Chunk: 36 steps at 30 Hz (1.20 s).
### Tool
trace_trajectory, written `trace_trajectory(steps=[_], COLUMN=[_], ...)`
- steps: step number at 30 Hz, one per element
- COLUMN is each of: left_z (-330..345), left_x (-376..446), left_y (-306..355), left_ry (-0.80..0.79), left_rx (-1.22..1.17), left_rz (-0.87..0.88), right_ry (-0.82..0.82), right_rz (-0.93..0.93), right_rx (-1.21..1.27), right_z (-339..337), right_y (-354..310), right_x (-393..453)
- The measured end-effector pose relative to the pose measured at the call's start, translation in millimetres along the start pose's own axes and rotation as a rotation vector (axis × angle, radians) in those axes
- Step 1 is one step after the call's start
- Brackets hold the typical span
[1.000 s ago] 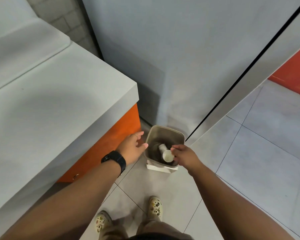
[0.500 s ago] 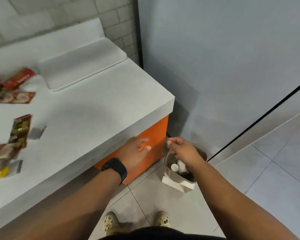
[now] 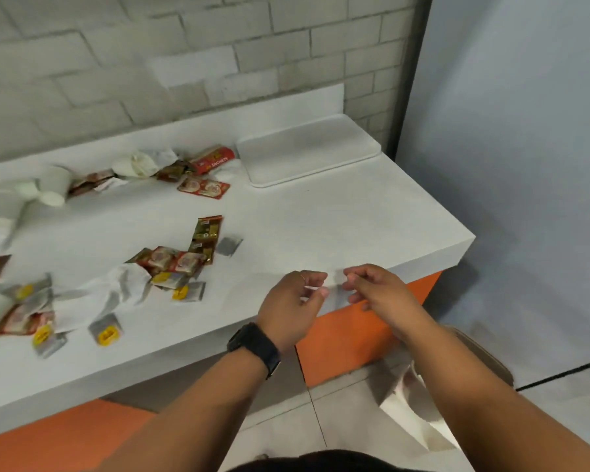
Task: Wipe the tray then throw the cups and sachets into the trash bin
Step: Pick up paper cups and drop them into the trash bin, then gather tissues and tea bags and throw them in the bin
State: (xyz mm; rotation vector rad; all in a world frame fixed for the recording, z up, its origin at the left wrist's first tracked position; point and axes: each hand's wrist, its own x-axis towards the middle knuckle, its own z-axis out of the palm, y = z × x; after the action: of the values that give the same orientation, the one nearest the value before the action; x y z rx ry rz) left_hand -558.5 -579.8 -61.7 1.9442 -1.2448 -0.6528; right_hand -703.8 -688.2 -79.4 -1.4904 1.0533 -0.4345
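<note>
**Empty hands over the counter edge**

Left hand (image 3: 292, 303) and right hand (image 3: 378, 294) hover close together, fingers loosely curled, holding nothing. Sachets (image 3: 184, 260) and cups (image 3: 53, 185) lie left of them; the tray (image 3: 307, 151) beyond; the bin (image 3: 477, 349) beneath the right arm.

The pale grey stone worktop (image 3: 338, 226) lies bare along its right end, between the flat white rectangular tray (image 3: 307, 151) at the back and the front edge. Leftward, scattered red and silver sachets (image 3: 184, 264), crumpled white tissue (image 3: 116, 287) and tipped white paper cups (image 3: 53, 185) crowd the surface.
</note>
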Motion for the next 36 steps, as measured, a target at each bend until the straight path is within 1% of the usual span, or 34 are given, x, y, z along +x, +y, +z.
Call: trace_trajectory(steps=[4,10,14,18,22,24,25,27,29,31,33,36], left_z=[-52.9,-125.6,-171.1,-209.4,-234.9,-243.0,-245.1,-247.4,-247.3,-247.4,-248.1,-253.0], left_x=[-8.2,-24.0,-35.5,-47.3,-48.9,-45.1,-41.7,-33.0,-25.8,-20.7,-17.9,-12.9], left_y=[-29.1,-81.4,-122.6,-163.2,-190.1,-200.7,-203.6,-207.1,-208.2,-210.5,-213.0,-220.4], left_ry=[0.093,0.222,0.315,0.363,0.33,0.287,0.253,0.162,0.074,0.016,0.01,0.065], left_rx=[-0.004,0.009,0.114,0.268,0.483,0.574,0.604,0.656,0.713,0.758,0.757,0.711], left_rz=[-0.012,-0.093,-0.094,-0.078,-0.245,-0.29,-0.307,-0.328,-0.317,-0.26,-0.207,-0.183], right_ry=[-0.067,-0.139,-0.147,-0.107,-0.039,0.014,0.019,-0.031,-0.082,-0.065,-0.011,0.045], right_rz=[-0.045,-0.077,-0.117,-0.22,-0.355,-0.457,-0.488,-0.486,-0.458,-0.463,-0.497,-0.517], right_rx=[-0.017,-0.052,-0.133,-0.248,-0.393,-0.503,-0.576,-0.746,-0.899,-0.995,-1.012,-0.946], right_z=[54.2,131.5,177.7,217.8,251.4,268.0,273.8,284.2,293.0,298.2,298.0,297.5], right_y=[-28.5,-50.8,-66.7,-77.2,-82.7,-85.4,-87.2,-91.0,-91.4,-89.0,-87.9,-91.2], right_x=[9.8,24.9,32.9,39.2,47.2,52.5,55.0,60.0,66.2,72.3,76.8,82.5])
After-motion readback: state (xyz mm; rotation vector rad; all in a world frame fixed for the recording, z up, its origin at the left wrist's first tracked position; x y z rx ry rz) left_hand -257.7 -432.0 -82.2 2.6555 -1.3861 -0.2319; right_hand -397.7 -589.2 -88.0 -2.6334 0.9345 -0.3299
